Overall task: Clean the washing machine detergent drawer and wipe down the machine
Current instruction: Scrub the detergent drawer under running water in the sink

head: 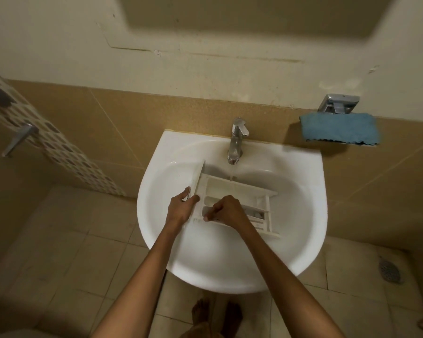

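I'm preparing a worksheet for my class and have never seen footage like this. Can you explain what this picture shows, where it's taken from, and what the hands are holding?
There is no machine here. A person works with bare hands, and a camera worn on the head looks down at them, so the arms reach in from the bottom edge. Below them is a white sink, with water running from its tap. In the basin is a white detergent drawer from a washing machine, held under the stream. The left hand grips the drawer's front panel. The right hand curls its fingers over the drawer's near wall. A blue cloth sits on a wall fitting to the right of the tap.
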